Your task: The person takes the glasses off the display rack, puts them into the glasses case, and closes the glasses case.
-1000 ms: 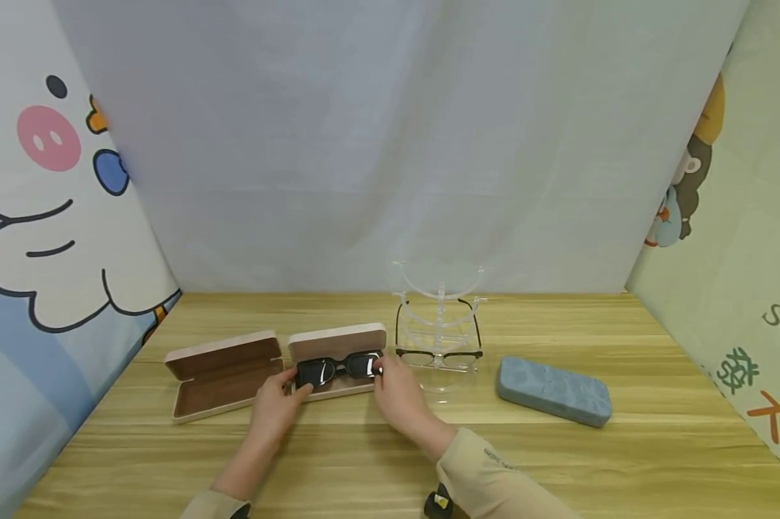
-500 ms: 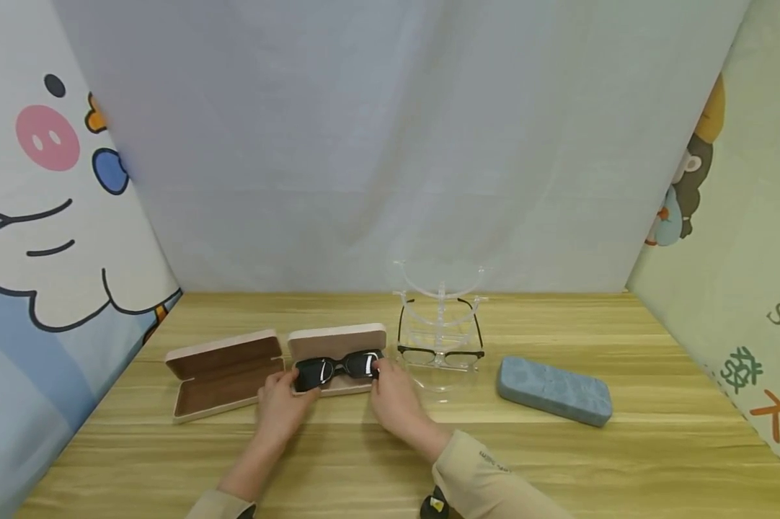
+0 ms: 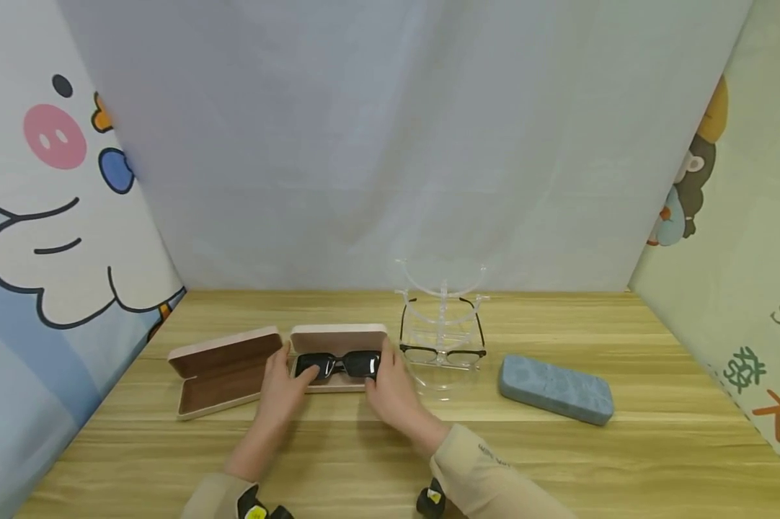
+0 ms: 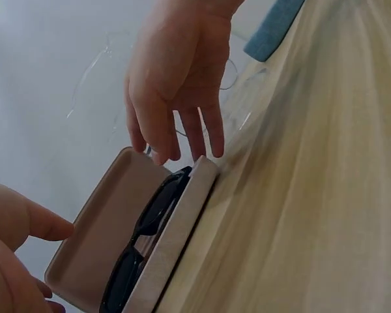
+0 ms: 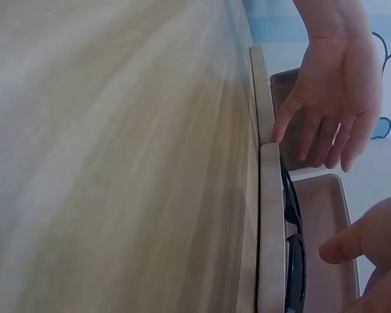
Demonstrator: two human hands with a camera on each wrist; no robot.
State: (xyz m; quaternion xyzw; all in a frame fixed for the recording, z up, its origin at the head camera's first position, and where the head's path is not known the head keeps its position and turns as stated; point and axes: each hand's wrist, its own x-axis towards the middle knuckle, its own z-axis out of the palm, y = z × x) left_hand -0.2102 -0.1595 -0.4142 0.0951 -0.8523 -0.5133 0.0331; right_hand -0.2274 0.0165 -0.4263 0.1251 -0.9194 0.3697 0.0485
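Black sunglasses (image 3: 362, 365) lie in an open pinkish case (image 3: 338, 338), its lid raised at the back. My left hand (image 3: 280, 389) is at the case's left end, fingers extended, thumb near the left lens. At the right end is my right hand (image 3: 393, 393), its fingers reaching up beside the lid. Loose, fairly straight fingers show on the left hand (image 5: 335, 98) in the right wrist view and on the right hand (image 4: 176, 85) in the left wrist view. Neither hand grips the sunglasses; whether fingertips touch the case I cannot tell.
Left of the hands stands another open case (image 3: 189, 358) with a brown lining. On the right are a clear display stand (image 3: 443, 317) bearing dark-rimmed eyeglasses (image 3: 474, 353) and a closed blue case (image 3: 555, 389). A grey curtain (image 3: 390, 144) hangs behind the table.
Both hands have let go of the sunglasses, which now sit straighter in the case. The fingers have spread up along the case's two ends.
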